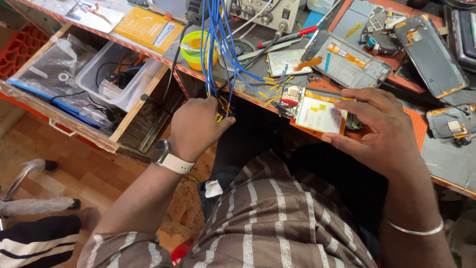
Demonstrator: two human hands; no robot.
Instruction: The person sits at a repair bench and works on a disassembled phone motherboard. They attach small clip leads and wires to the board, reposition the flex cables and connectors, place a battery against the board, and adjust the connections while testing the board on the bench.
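My left hand [196,126], with a white-strapped watch on its wrist, is closed around the lower ends of a bundle of blue wires [218,47] with yellow tips. These hang down from a grey bench instrument [263,12]. My right hand [382,126] holds an opened phone [317,111] by its right edge, at the workbench's front edge. The phone shows a white battery, an orange frame and a circuit board. Some of the wire clips reach the phone's upper left corner.
More opened phones [347,62] and a dark back cover [431,54] lie on the workbench. A yellow tape roll [196,47] and red-handled tools [292,35] sit behind the wires. An open wooden drawer [94,126] at left holds a clear plastic tub [106,74] and bags.
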